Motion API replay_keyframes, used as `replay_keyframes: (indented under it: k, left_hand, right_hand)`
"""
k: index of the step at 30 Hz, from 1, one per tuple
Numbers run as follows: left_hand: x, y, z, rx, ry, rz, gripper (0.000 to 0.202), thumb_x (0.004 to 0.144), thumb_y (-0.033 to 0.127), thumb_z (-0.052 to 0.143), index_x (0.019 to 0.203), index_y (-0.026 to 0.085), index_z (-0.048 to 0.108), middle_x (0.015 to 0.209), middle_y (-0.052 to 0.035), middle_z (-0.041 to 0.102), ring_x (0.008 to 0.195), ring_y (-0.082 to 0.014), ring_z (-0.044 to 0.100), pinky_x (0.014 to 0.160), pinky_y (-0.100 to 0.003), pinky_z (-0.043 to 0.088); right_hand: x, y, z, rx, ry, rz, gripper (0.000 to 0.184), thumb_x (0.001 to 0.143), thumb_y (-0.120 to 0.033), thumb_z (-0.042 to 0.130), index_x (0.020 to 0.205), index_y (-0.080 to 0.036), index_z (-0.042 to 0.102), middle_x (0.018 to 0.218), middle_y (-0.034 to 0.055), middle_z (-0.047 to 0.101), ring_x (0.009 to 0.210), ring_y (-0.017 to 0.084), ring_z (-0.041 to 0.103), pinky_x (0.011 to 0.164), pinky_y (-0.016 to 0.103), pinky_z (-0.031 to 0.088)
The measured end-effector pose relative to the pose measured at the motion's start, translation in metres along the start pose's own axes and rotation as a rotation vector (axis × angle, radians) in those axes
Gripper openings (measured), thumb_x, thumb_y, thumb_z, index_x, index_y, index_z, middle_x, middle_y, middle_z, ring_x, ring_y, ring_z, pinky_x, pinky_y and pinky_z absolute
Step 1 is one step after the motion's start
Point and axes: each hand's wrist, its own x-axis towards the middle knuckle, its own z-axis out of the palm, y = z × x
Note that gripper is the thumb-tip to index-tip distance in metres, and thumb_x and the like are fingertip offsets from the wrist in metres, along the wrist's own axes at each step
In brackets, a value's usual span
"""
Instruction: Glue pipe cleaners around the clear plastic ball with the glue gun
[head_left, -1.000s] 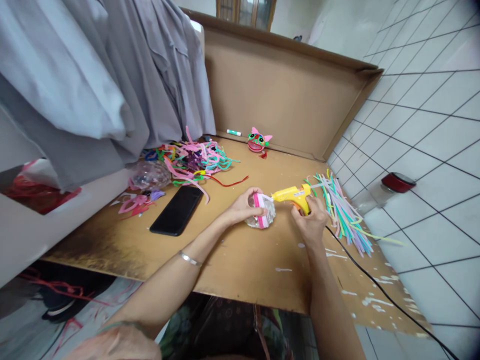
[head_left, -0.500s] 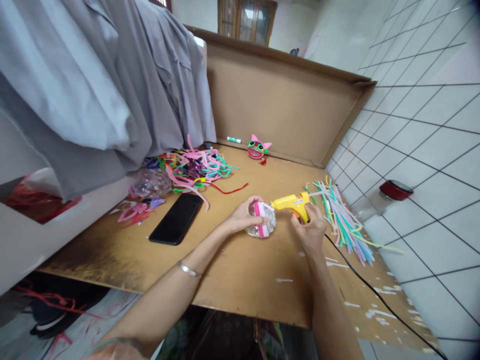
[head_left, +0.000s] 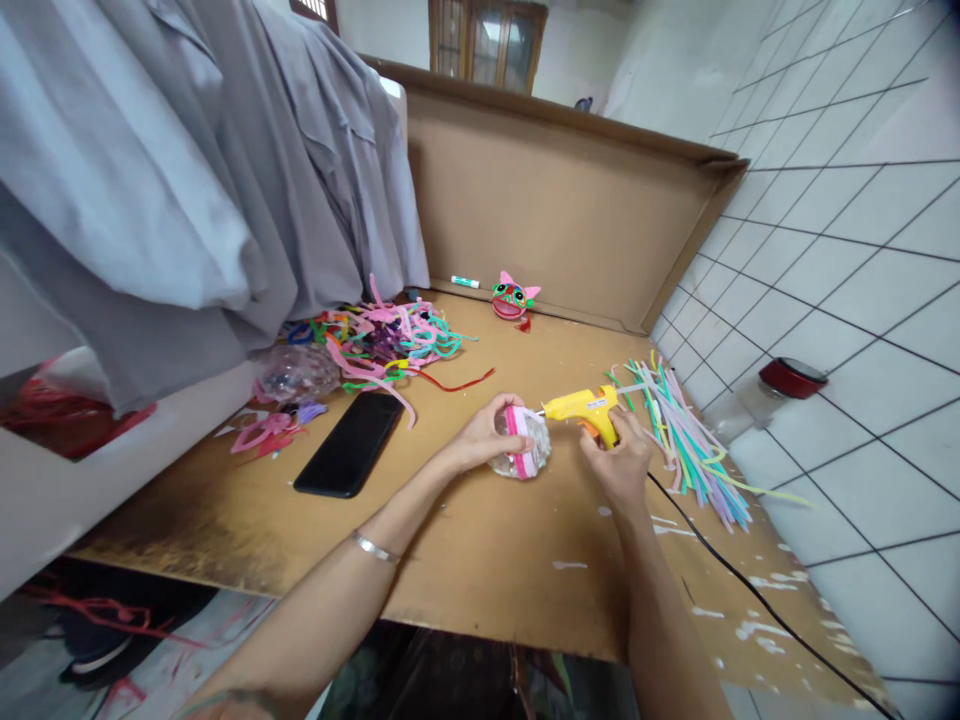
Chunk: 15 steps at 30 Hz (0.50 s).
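My left hand (head_left: 486, 436) is closed round a clear, rounded plastic piece (head_left: 537, 452) with pink and white fuzzy strips running across it. A yellow hot glue gun (head_left: 581, 405) is gripped in my right hand (head_left: 621, 455), fingers by its orange trigger. The gun's nozzle points left and meets the upper edge of the plastic piece; whether glue is coming out is too small to tell. A pale glue stick (head_left: 636, 387) juts from the gun's back end, and a black cord (head_left: 739, 575) trails from it toward the lower right.
A black phone (head_left: 349, 445) lies left of my hands. Behind it spreads a heap of coloured pipe cleaners (head_left: 397, 335); a pastel bundle (head_left: 690, 440) lies to the right. A small animal-face figure (head_left: 511, 298) and a marker (head_left: 465, 282) stand by the cardboard wall (head_left: 540, 190). A red-lidded jar (head_left: 765, 395) is at right.
Both hands keep their hold and the glue gun's nozzle stays at the plastic piece. The view has shifted very slightly.
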Motion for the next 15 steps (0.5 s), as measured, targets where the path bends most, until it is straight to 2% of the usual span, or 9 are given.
replay_keyframes:
  k: [4, 8, 12, 15]
  left_hand:
    - [0.001, -0.001, 0.000, -0.001, -0.001, -0.003, 0.054, 0.057, 0.030, 0.079, 0.102, 0.019, 0.050, 0.081, 0.0039, 0.057, 0.071, -0.0121, 0.052, 0.067, -0.023, 0.042]
    - [0.000, 0.001, 0.001, -0.008, 0.009, -0.013, 0.056, 0.056, 0.031, 0.079, 0.102, 0.019, 0.050, 0.081, 0.0042, 0.056, 0.072, -0.0124, 0.052, 0.068, -0.023, 0.043]
    - [-0.001, 0.002, 0.002, -0.024, 0.005, -0.023, 0.058, 0.055, 0.032, 0.079, 0.102, 0.019, 0.049, 0.082, 0.0040, 0.056, 0.072, -0.0129, 0.053, 0.069, -0.024, 0.044]
    - [-0.002, 0.001, 0.003, -0.026, -0.004, -0.033, 0.059, 0.055, 0.033, 0.080, 0.103, 0.020, 0.048, 0.082, 0.0040, 0.056, 0.072, -0.0132, 0.053, 0.068, -0.024, 0.045]
  right_hand:
    - [-0.001, 0.005, 0.005, 0.000, -0.023, 0.047, 0.023, 0.073, -0.039, 0.057, 0.082, -0.019, 0.063, 0.081, 0.0056, 0.062, 0.078, 0.021, 0.059, 0.074, 0.034, 0.049]
    - [-0.002, 0.018, 0.009, -0.047, 0.004, 0.200, 0.030, 0.073, -0.046, 0.057, 0.083, -0.018, 0.064, 0.083, 0.0072, 0.062, 0.079, 0.022, 0.057, 0.077, 0.036, 0.049]
    - [-0.006, 0.036, 0.011, -0.211, 0.044, 0.406, 0.038, 0.072, -0.049, 0.055, 0.088, -0.015, 0.064, 0.087, 0.0112, 0.062, 0.085, 0.026, 0.057, 0.078, 0.039, 0.048]
    - [-0.010, 0.049, 0.011, -0.324, 0.073, 0.466, 0.044, 0.070, -0.051, 0.058, 0.093, -0.013, 0.063, 0.090, 0.0128, 0.061, 0.086, 0.028, 0.056, 0.077, 0.040, 0.047]
